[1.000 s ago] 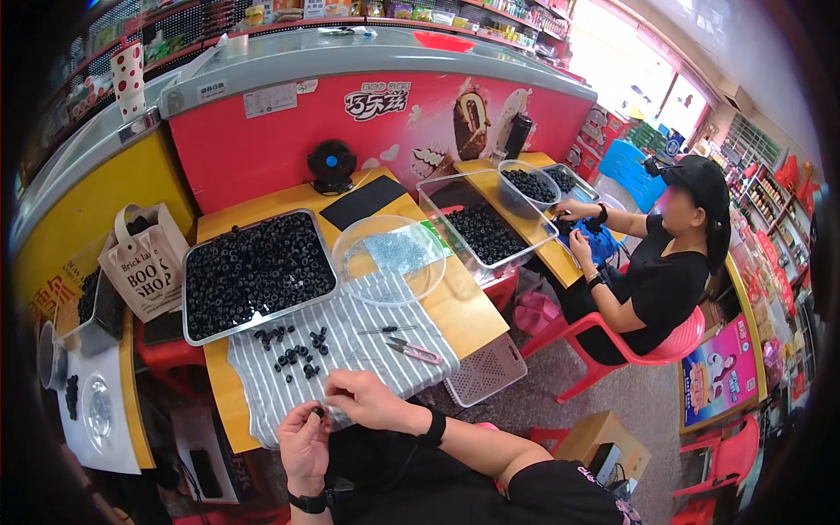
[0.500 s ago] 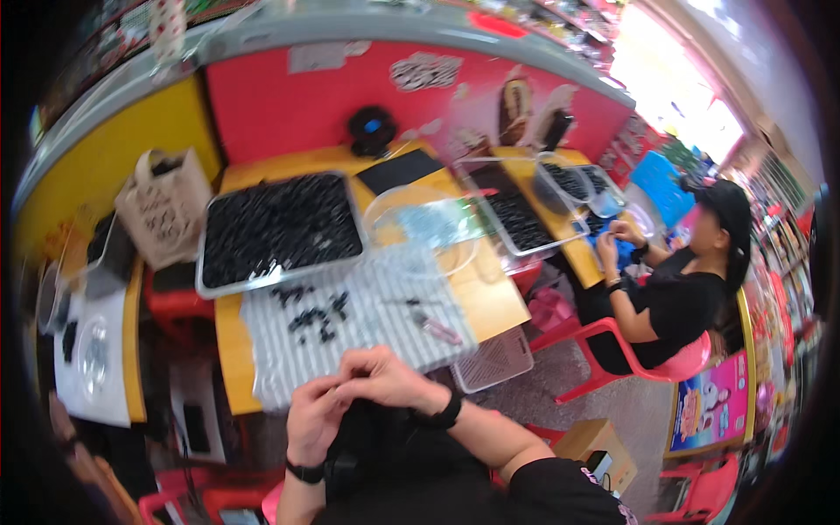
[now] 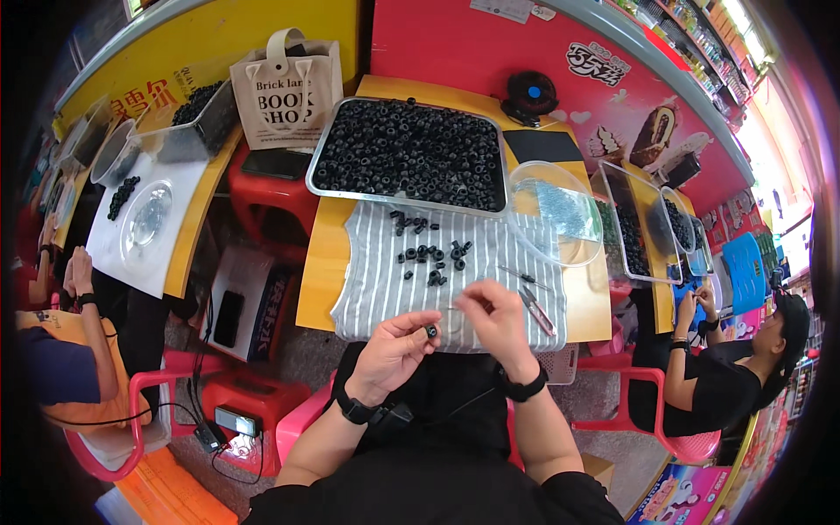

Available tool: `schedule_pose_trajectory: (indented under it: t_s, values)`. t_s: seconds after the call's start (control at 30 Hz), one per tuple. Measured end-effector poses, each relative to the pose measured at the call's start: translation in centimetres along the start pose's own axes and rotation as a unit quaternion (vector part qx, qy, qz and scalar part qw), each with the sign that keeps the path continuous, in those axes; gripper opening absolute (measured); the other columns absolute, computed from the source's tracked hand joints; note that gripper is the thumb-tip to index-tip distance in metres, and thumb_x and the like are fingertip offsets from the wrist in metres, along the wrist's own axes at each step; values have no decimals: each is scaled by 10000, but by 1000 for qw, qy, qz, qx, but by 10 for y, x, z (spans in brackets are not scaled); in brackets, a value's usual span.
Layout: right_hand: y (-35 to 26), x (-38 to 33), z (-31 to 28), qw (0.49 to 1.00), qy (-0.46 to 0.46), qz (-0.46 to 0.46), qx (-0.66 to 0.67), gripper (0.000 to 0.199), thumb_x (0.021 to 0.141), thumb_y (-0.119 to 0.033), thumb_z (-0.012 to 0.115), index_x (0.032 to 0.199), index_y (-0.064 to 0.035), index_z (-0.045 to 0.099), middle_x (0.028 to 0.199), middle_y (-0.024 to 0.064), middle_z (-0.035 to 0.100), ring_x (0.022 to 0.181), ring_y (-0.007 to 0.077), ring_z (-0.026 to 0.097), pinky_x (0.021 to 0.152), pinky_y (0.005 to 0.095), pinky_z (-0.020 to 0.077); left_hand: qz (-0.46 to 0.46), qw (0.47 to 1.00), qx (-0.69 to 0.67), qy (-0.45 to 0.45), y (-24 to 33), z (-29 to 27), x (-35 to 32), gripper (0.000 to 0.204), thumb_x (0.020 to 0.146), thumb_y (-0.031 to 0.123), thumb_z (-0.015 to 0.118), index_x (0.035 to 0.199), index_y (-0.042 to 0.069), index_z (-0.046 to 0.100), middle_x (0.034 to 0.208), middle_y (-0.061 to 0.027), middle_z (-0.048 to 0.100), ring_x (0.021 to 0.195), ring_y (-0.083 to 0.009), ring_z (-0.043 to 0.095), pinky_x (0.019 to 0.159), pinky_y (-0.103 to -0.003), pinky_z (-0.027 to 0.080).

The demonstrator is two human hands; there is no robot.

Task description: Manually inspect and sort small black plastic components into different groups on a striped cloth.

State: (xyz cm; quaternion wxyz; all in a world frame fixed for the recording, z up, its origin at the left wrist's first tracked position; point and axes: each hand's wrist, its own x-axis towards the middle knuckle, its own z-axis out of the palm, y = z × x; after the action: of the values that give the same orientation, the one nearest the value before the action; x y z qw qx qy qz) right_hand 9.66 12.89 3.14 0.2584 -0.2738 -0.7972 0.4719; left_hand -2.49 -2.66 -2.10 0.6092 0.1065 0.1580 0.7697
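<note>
Between the thumb and finger of my left hand (image 3: 391, 357) sits a small black cylindrical part (image 3: 430, 332), its round end showing. Just right of it and slightly higher, my right hand (image 3: 499, 322) is closed in a pinch; what its fingertips hold, if anything, is too small to name. Both hands hover over the near edge of a grey-and-white striped cloth (image 3: 367, 262). Several loose black parts (image 3: 424, 254) lie on the cloth ahead of them. To the right rest a thin dark pointed tool (image 3: 525, 277) and a pink-handled tool (image 3: 538, 312).
Behind the cloth stands a tray (image 3: 312, 181) heaped with black parts. A clear round dish (image 3: 522, 236) with pale bluish pieces overlaps the cloth's right side. Farther back are a black fan (image 3: 529, 94) and a canvas bag (image 3: 289, 96). People sit at tables on both sides.
My view has swung, so the table now sits more centrally. My hands, together before, have come apart, and the black part now shows in my left fingers.
</note>
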Motion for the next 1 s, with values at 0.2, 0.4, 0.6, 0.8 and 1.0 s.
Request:
schedule_pose_trajectory:
  t_s: [0.2, 0.4, 0.6, 0.8, 1.0]
  values:
    - [-12, 26, 18, 961, -39, -67, -266, 138, 800, -76, 716, 917, -28, 661, 858, 171, 622, 831, 381, 637, 705, 460, 513, 0, 1000, -11, 25, 1, -1, 1, 260, 984, 16, 599, 1237, -33, 638, 1085, -114, 684, 948, -184, 659, 828, -264, 526]
    - [-8, 30, 28, 938, -68, -85, -329, 93, 825, -81, 676, 857, -19, 614, 855, 172, 616, 835, 393, 622, 704, 480, 506, -13, 1000, -13, 23, 1, 3, 3, 253, 991, 34, 598, 1236, -14, 641, 1083, -113, 683, 941, -190, 655, 816, -275, 518]
    - [-9, 18, 9, 989, -68, -86, -96, 81, 850, -9, 653, 930, 2, 655, 830, 112, 605, 715, 252, 613, 647, 368, 487, -14, 999, -21, 29, 2, 3, 0, 259, 993, 51, 602, 1241, -18, 635, 1077, -110, 683, 935, -176, 650, 814, -272, 518]
    - [-24, -26, -3, 961, -82, 53, 260, 124, 918, 54, 618, 1027, 48, 677, 965, 48, 631, 842, 103, 626, 760, 230, 487, -3, 999, 6, 51, -3, 9, 0, 258, 979, 39, 620, 1229, -24, 639, 1050, -100, 699, 907, -169, 663, 802, -269, 530]
    - [-28, -36, 1, 960, -67, 35, 271, 107, 916, 73, 632, 1016, 52, 666, 959, 57, 626, 904, 123, 665, 793, 257, 538, 9, 997, 49, 53, -6, 16, 1, 236, 952, 22, 657, 1184, -26, 669, 1027, -89, 708, 880, -151, 673, 785, -259, 538]
